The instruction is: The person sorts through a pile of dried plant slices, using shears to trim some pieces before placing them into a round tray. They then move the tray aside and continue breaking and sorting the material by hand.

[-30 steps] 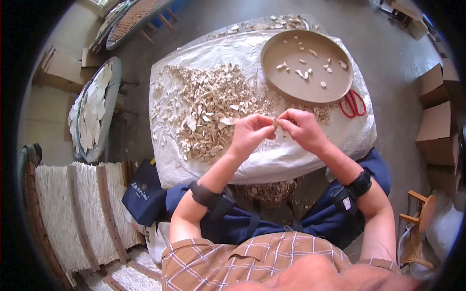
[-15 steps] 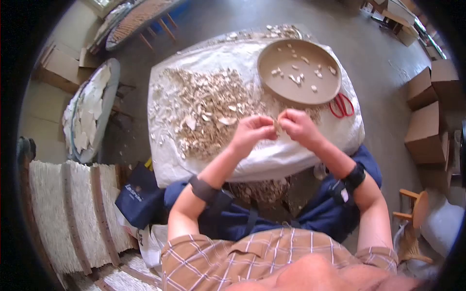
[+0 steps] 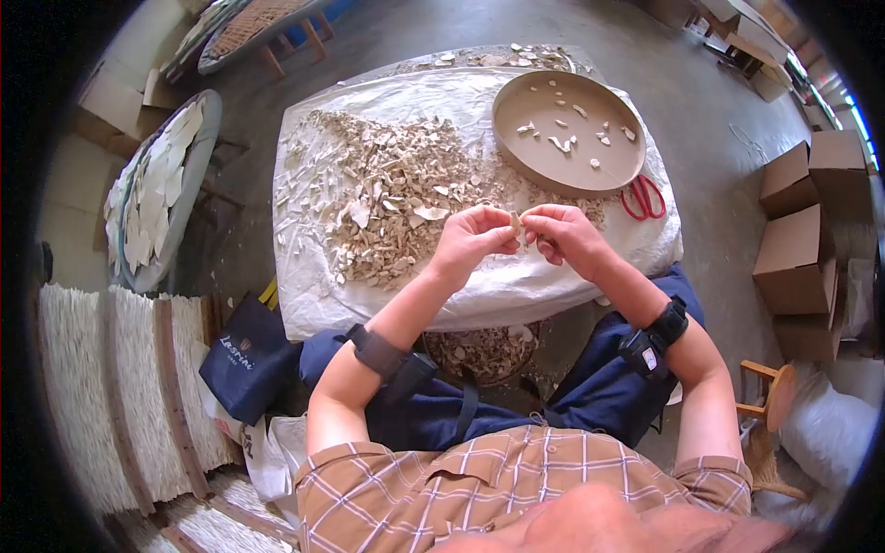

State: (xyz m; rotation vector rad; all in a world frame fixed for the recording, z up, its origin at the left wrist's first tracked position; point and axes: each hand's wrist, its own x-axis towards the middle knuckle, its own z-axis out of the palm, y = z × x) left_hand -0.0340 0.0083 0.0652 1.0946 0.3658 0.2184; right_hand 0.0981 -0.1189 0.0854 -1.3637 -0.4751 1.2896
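In front of me, over the near part of the cloth-covered table, my left hand [image 3: 473,245] pinches a small pale dried piece [image 3: 515,223] between thumb and fingers. My right hand [image 3: 570,240] meets it from the other side, thumb and forefinger closed at the same piece, its other fingers curled below. Just left of the hands spreads a heap of pale dried fragments [image 3: 396,189], with a few larger flakes among them. Beyond the right hand stands a round tan tray [image 3: 544,166] with several pale pieces scattered in it. Red-handled scissors [image 3: 643,198] lie beside the tray.
A basket of fragments [image 3: 484,355] sits under the table's near edge. At left are a round rack of pale sheets [image 3: 157,194], a dark blue bag [image 3: 247,359] and stacked white sheets [image 3: 83,396]. Cardboard boxes [image 3: 793,263] and a wooden stool [image 3: 770,396] stand at right.
The view has shifted slightly. Both hands stay together at the small piece, which now shows more clearly between the fingertips. My right hand's lower fingers have loosened a little.
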